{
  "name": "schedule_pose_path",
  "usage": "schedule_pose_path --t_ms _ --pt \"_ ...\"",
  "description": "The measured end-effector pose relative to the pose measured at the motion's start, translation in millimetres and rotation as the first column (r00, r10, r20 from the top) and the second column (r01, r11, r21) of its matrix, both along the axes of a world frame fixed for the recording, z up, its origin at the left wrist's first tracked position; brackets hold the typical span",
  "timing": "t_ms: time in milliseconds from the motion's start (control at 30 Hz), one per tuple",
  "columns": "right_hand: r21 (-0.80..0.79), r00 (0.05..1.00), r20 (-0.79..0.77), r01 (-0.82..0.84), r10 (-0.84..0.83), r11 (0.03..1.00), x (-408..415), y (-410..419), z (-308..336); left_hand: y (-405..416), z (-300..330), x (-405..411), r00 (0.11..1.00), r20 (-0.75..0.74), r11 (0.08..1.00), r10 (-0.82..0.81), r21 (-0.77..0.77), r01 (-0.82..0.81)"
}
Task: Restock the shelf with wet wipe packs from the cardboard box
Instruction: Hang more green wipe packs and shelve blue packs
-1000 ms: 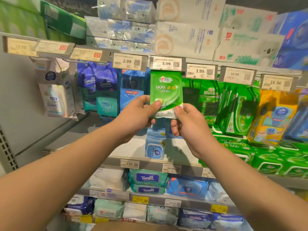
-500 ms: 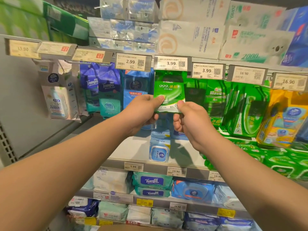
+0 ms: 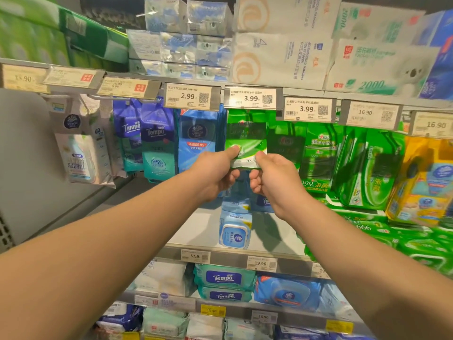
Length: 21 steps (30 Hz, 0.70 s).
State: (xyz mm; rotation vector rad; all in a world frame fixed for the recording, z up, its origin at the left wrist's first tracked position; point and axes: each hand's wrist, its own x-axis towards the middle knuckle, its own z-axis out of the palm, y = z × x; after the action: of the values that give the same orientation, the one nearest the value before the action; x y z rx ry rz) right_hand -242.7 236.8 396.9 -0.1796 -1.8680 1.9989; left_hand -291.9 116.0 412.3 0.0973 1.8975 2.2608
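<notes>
A small green wet wipe pack (image 3: 246,138) hangs upright under the 3.99 price tag (image 3: 250,98), its top edge tucked behind the tag. My left hand (image 3: 215,173) pinches its lower left corner and my right hand (image 3: 272,177) pinches its lower right corner. More green packs (image 3: 318,155) hang just to its right, and a blue Vinda pack (image 3: 198,141) hangs to its left. The cardboard box is not in view.
Tempo packs (image 3: 152,143) and a white pack (image 3: 78,148) hang further left. Tissue bundles (image 3: 282,52) fill the top shelf. A blue-lidded wipe pack (image 3: 235,231) stands on the shelf below my hands. Lower shelves hold several Tempo and blue packs (image 3: 224,278). A yellow pack (image 3: 424,182) is far right.
Both hands have pushed the green pack up and away into the hanging row. Its top has slid behind the 3.99 tag.
</notes>
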Motion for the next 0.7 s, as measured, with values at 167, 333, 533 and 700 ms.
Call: schedule_pose_path --t_ms 167,333,533,700 --pt "0.020 1.000 0.016 0.019 -0.020 1.000 -11 0 -10 7 -5 -7 0.980 0.186 0.991 -0.071 0.126 0.048" --pt "-0.004 0.992 0.121 0.027 -0.027 1.000 -7 7 -29 3 -24 -1 0.960 0.247 0.988 -0.128 0.119 0.101" --pt "0.056 0.968 0.248 0.021 -0.035 0.998 8 16 -53 -12 -52 11 0.977 0.177 0.990 -0.121 -0.045 0.131" --pt "0.206 0.958 0.276 0.020 -0.078 0.978 20 17 -58 -25 -64 21 0.978 0.165 0.977 -0.127 -0.149 0.152"
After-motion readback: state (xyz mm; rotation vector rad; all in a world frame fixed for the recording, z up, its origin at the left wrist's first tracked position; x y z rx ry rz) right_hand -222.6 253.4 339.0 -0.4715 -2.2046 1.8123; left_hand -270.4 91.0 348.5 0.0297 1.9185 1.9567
